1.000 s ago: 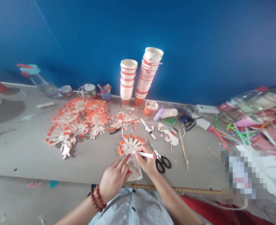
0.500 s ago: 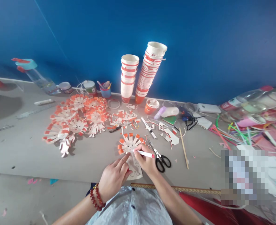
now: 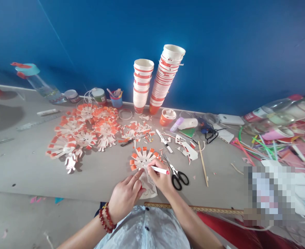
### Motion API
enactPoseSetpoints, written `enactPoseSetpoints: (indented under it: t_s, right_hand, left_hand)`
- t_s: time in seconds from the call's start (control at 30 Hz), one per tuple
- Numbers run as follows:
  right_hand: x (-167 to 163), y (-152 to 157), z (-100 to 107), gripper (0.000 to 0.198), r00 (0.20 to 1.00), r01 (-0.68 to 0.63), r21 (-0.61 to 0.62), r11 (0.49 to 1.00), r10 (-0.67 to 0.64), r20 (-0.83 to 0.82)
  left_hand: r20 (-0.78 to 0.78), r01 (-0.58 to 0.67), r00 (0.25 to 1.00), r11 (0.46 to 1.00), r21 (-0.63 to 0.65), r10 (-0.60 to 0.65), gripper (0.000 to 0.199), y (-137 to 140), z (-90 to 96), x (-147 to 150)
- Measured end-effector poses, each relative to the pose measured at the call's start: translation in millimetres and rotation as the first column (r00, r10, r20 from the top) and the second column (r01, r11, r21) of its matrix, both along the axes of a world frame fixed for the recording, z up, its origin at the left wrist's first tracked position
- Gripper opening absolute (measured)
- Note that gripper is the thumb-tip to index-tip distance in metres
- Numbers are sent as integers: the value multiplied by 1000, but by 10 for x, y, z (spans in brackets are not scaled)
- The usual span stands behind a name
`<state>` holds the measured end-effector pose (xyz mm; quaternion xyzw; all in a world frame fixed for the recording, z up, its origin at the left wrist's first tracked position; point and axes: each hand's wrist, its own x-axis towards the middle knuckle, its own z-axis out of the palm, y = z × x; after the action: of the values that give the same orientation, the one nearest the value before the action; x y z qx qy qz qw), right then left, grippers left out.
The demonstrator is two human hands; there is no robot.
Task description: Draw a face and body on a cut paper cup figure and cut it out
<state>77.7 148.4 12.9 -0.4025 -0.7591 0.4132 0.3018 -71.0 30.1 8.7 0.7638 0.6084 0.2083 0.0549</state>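
A paper lion figure (image 3: 144,162) with a fringe of orange-tipped strips and a small drawn face lies flat near the table's front edge. Below its head, a pencil-like body outline shows on white paper (image 3: 149,189). My left hand (image 3: 127,192) holds the figure down, index finger stretched over it and the other fingers bent. A small red piece, partly hidden, shows at those fingers. My right hand (image 3: 160,176) is closed round a white marker with a red end (image 3: 159,169), its tip at the face. Black-handled scissors (image 3: 177,176) lie just right of that hand.
Similar paper lions (image 3: 86,129) are heaped at left, beside paper scraps (image 3: 136,130). Two tall stacks of paper cups (image 3: 143,86) stand by the blue wall. A capped marker (image 3: 164,141), a wooden stick (image 3: 203,164) and a glue gun (image 3: 208,128) lie to the right.
The right hand's marker has shifted very slightly left, its tip still at the face. My left hand keeps its place on the paper.
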Motion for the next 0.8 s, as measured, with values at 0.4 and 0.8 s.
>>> enactPoseSetpoints:
  t_s: [0.4, 0.8]
  right_hand:
    - [-5, -2, 2, 14, 997, 40, 42, 998, -36, -72]
    - [0, -1, -17, 16, 990, 100, 81, 992, -91, -110]
  left_hand:
    - [1, -5, 1000, 999, 40, 4, 24, -2, 0, 2]
    - [-7, -1, 1000, 999, 38, 2, 22, 1, -4, -4]
